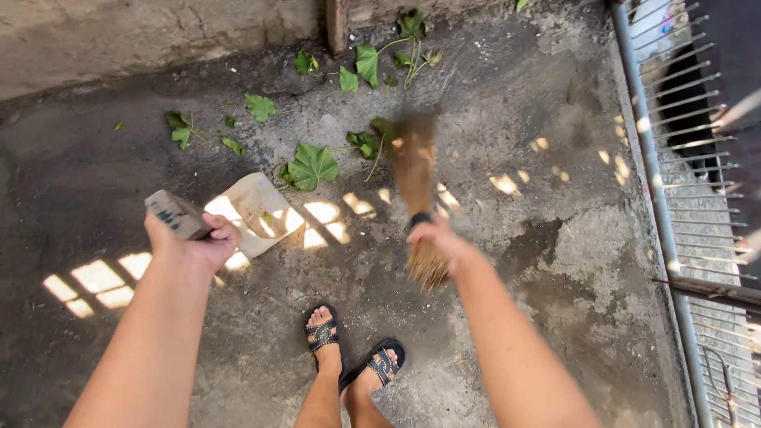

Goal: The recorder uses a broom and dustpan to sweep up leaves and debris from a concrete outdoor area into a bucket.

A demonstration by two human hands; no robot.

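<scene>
L hand grips dustpan handle; tan pan tilted on concrete. R hand clamps straw broom, blurred, near green leaves. No pkgs/labels readable.

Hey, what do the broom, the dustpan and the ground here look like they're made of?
Broom: dry straw-like plant fibres, tan and matte, bound by a dark band; blurred. Dustpan: pale, flat, bent sheet, maybe cardboard or thin metal; its handle looks like a grey block. Ground: rough, stained grey concrete, patchy and cracked.
</scene>
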